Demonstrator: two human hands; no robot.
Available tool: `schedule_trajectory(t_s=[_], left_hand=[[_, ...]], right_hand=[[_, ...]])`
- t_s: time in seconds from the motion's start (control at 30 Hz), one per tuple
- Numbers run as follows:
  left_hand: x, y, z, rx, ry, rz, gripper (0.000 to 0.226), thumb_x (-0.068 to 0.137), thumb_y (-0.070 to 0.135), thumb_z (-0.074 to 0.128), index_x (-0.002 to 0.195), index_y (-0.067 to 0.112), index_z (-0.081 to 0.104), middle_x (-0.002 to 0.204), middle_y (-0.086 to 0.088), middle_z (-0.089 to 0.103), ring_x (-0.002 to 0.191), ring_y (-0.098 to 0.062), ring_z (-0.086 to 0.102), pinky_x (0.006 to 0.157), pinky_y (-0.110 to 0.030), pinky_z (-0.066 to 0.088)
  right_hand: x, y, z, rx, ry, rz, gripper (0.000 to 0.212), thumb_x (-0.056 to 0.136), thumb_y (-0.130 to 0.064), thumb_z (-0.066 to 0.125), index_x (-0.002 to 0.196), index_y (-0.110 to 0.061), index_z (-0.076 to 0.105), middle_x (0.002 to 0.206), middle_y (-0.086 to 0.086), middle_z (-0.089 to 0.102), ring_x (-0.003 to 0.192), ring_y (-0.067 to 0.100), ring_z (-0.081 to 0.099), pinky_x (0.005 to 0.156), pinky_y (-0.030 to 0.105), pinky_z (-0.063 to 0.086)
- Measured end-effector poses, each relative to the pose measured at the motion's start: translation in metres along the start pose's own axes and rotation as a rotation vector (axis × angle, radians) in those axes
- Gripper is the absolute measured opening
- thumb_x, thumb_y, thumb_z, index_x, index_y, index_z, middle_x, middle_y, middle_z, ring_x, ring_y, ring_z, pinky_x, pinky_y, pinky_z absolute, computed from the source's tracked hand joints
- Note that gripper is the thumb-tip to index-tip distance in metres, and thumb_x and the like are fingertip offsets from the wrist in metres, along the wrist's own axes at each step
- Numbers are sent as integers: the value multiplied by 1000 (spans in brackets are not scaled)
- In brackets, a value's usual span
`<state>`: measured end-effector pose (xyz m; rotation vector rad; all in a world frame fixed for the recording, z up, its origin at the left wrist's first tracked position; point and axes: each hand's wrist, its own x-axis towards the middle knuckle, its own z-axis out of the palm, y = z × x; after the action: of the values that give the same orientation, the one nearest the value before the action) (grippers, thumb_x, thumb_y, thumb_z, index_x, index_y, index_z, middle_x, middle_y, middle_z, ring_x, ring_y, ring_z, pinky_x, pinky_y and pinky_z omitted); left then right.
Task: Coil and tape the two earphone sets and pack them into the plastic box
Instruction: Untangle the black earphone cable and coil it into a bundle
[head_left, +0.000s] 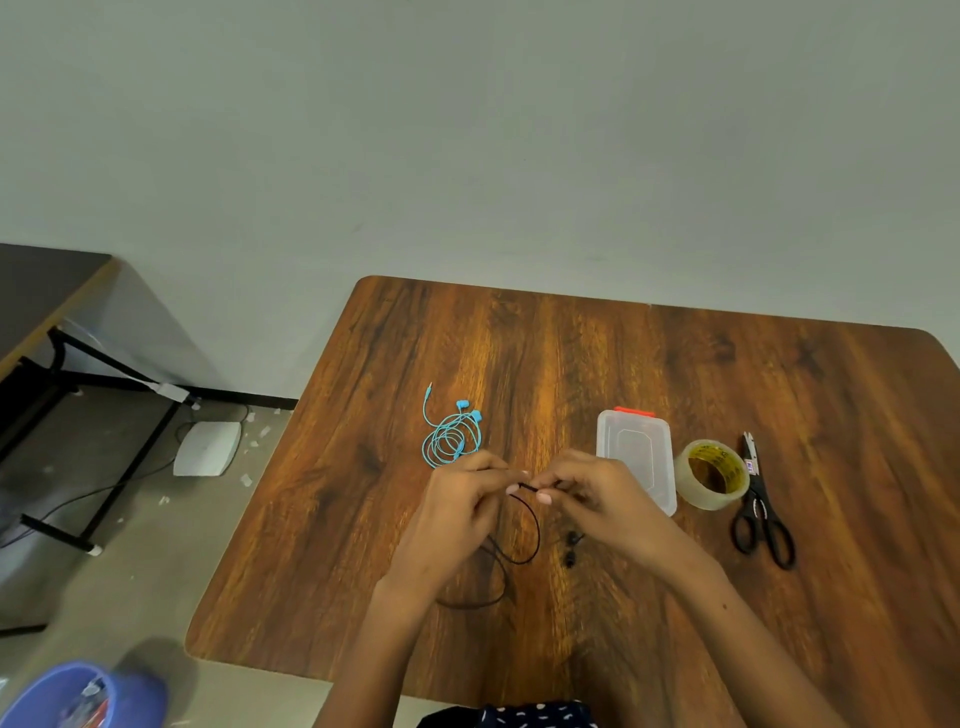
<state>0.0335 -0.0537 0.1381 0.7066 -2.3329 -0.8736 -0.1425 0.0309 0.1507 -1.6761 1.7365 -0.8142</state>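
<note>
Both hands meet over the middle of the wooden surface (571, 364), the left hand (457, 512) and right hand (602, 501) each pinching the black earphones (527, 540), whose cable loops down toward 6 o'clock. The blue earphones (451, 436) lie loosely coiled at 11 o'clock of the hands. The closed plastic box (636, 457) sits at 2 o'clock, with the tape roll (711, 475) and scissors (761, 512) farther toward 3 o'clock
</note>
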Motion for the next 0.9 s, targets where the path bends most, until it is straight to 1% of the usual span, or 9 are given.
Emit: schedule_trajectory(t_s=[0.07, 0.2, 0.3, 0.37, 0.47, 0.6, 0.67, 0.77, 0.9], left_hand=[[-1, -2, -2, 3, 16, 3, 28, 82, -4, 66, 102, 14, 74, 90, 7, 67, 82, 5, 58, 73, -3, 37], [-7, -10, -13, -1, 87, -27, 27, 81, -6, 68, 99, 12, 75, 88, 6, 69, 82, 2, 62, 73, -7, 44], [-10, -13, -22, -25, 136, -58, 23, 82, -5, 69, 97, 11, 76, 86, 4, 70, 81, 0, 64, 71, -14, 48], [-12, -14, -25, -26, 150, -62, 21, 82, -6, 69, 96, 8, 76, 86, 1, 71, 80, -4, 66, 71, -22, 52], [-14, -15, -26, -36, 163, -76, 20, 82, -7, 68, 96, 5, 76, 85, -2, 71, 78, -13, 68, 69, -34, 54], [-15, -16, -24, -30, 167, -84, 20, 82, -5, 69, 96, 6, 76, 86, -1, 71, 79, -11, 68, 70, -33, 54], [-15, -18, -24, -21, 156, -87, 20, 82, -5, 69, 97, 6, 76, 89, -1, 73, 82, -9, 68, 73, -29, 55], [-14, -24, -24, 26, 117, -125, 23, 82, -4, 69, 103, 6, 74, 101, -2, 74, 95, -12, 70, 86, -25, 54], [-8, -18, -16, 110, 80, -104, 36, 83, 2, 70, 119, 7, 66, 120, -5, 66, 115, -15, 61, 99, -29, 48]], right_hand=[[-2, 2, 0, 57, -6, 31, 9, 89, -15, 64, 93, -16, 72, 85, -9, 67, 81, 6, 63, 71, 27, 52], [-10, 9, -8, 92, -15, 92, 20, 92, -16, 60, 86, -34, 66, 83, -16, 68, 80, 0, 63, 68, 17, 47], [-16, 13, -11, 123, 28, 130, 19, 92, -15, 59, 87, -32, 65, 82, -15, 68, 76, -4, 62, 64, 11, 45], [-18, 16, -11, 121, 54, 150, 17, 92, -14, 60, 86, -28, 66, 81, -13, 68, 75, -5, 61, 63, 10, 44], [-19, 20, -9, 110, 98, 169, 20, 90, -14, 62, 81, -32, 64, 78, -14, 67, 76, -6, 61, 66, 7, 44], [-18, 24, -5, 84, 135, 187, 16, 90, -18, 63, 81, -31, 63, 81, -13, 68, 83, -5, 61, 69, 7, 45], [-17, 23, -4, 77, 149, 185, 13, 89, -20, 63, 82, -31, 63, 82, -13, 68, 85, -4, 61, 70, 8, 46], [-14, 20, -2, 65, 160, 169, 13, 89, -19, 64, 82, -30, 63, 82, -12, 67, 83, -4, 60, 68, 7, 45], [-8, 14, 4, 21, 135, 145, 12, 88, -17, 64, 83, -28, 64, 83, -15, 65, 84, -5, 59, 68, 6, 44]])
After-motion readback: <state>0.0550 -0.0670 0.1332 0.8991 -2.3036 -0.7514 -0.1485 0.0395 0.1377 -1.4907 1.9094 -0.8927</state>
